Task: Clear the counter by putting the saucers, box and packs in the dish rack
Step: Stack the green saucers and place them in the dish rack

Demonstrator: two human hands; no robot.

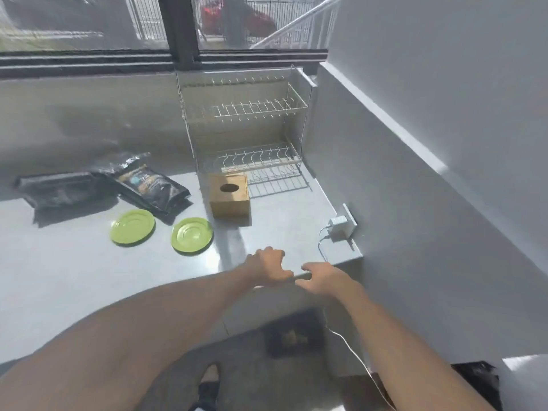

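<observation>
Both my hands hover over the near edge of the surface (89, 280), close together and empty. My left hand (268, 264) has its fingers (274, 253) curled loosely and slightly spread, pinching nothing; my right hand (321, 277) is the same, fingers half bent and apart, holding nothing.

Everything I have to move lies ahead and to the left of my hands. The nearest piece is the right-hand green saucer (192, 235), ahead-left of my left hand and near it, so I judge the left hand is the better one for it. The second saucer (133, 226) sits further left, apart from the first and flat like it. The wooden box (229, 198) stands almost straight ahead of my left hand, beyond the saucers, with its oval opening facing up; its back edge is just in front of the dish rack (246, 137), touching it or nearly so, I cannot tell which. Either hand could reach it, though the right would have a clear path.

The two dark packs lie furthest left. One pack (152, 185) runs diagonally, its long axis pointing from back-left to front-right toward the saucers; the other pack (62, 189) lies roughly crosswise, left to right, its right end meeting the first.

Count: two saucers, one box, two packs, one rack with two wire tiers, both bare. Nothing is in the rack yet, so I judge the task is at its start.
</observation>
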